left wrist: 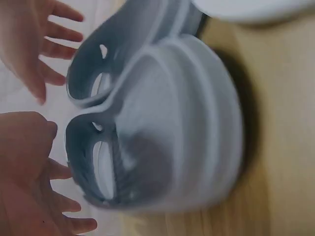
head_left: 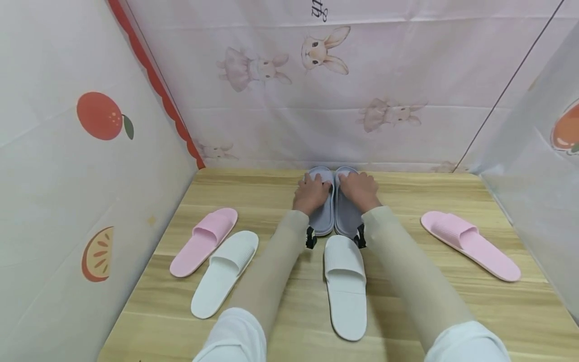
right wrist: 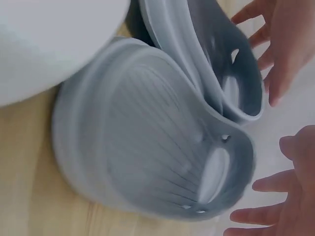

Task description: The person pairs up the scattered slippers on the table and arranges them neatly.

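Observation:
Two grey slippers stand side by side at the back of the wooden floor, toes toward the wall: a left one (head_left: 322, 219) and a right one (head_left: 347, 217). Over the left slipper's strap is my left hand (head_left: 312, 193), fingers spread and loosely bent in the left wrist view. My right hand (head_left: 360, 191) is likewise over the right slipper's strap, its fingers (right wrist: 258, 215) extended and apart. Neither hand grips anything; whether the fingertips touch the slippers I cannot tell. Just behind the grey heels lies a white slipper (head_left: 346, 291), between my forearms.
Another white slipper (head_left: 221, 276) lies angled at the left, beside a pink slipper (head_left: 203, 243). A second pink slipper (head_left: 470, 245) lies slanted at the right. Printed cloth walls (head_left: 280, 136) border the wooden floor (head_left: 289, 311) at the back and both sides.

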`<state>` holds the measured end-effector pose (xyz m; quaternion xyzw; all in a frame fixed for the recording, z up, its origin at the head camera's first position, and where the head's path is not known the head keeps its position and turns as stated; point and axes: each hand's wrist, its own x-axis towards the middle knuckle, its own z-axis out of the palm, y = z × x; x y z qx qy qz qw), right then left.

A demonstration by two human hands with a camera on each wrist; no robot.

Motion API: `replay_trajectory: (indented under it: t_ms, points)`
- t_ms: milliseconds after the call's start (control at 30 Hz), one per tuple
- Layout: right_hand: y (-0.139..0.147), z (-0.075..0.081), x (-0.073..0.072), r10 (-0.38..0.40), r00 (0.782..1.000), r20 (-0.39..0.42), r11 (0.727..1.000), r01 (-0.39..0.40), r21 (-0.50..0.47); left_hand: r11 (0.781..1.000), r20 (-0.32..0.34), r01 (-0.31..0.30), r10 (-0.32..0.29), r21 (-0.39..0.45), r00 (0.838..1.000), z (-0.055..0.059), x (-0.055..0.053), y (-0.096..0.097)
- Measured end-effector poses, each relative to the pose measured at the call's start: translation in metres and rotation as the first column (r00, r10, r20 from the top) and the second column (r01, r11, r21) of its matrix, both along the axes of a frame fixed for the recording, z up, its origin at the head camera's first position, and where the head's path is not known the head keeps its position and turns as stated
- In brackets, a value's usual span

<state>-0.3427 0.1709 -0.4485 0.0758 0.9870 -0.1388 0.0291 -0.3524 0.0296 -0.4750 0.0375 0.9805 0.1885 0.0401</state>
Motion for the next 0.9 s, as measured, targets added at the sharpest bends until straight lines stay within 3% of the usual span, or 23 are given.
replay_trajectory:
  t_ms: [100, 200, 367, 467, 600, 700, 767, 900]
  points:
    - [0.000, 0.005, 0.012, 0.030, 0.999, -0.011, 1.000, -0.030, -0.003, 0.997, -0.040, 0.012, -0.015, -0.075, 0.999, 0.001, 0.007, -0.016]
    - [0.002, 0.009, 0.028, 0.077, 0.997, -0.028, 0.997, -0.076, 0.027, 0.988, -0.075, 0.046, -0.057, -0.144, 0.996, 0.003, 0.022, -0.030]
    - [0.000, 0.009, 0.063, 0.166, 0.985, -0.049, 0.986, -0.166, 0.020, 0.970, -0.090, 0.143, -0.163, -0.196, 0.983, 0.004, 0.058, -0.055]
    - [-0.009, 0.006, 0.086, 0.225, 0.973, -0.058, 0.974, -0.225, 0.007, 0.964, -0.080, 0.175, -0.194, -0.199, 0.978, 0.001, 0.080, -0.078]
    - [-0.021, -0.004, 0.119, 0.286, 0.953, -0.098, 0.958, -0.285, 0.018, 0.959, -0.102, 0.188, -0.213, -0.210, 0.972, -0.003, 0.107, -0.112]
    - [-0.026, -0.015, 0.145, 0.324, 0.939, -0.118, 0.946, -0.324, 0.018, 0.954, -0.164, 0.183, -0.226, -0.239, 0.960, -0.003, 0.125, -0.138]
    - [-0.028, -0.022, 0.161, 0.326, 0.936, -0.133, 0.945, -0.328, 0.008, 0.950, -0.204, 0.173, -0.229, -0.260, 0.952, -0.002, 0.136, -0.154]
    - [-0.030, -0.032, 0.185, 0.318, 0.932, -0.175, 0.947, -0.322, 0.008, 0.953, -0.228, 0.136, -0.201, -0.270, 0.953, -0.003, 0.157, -0.183]
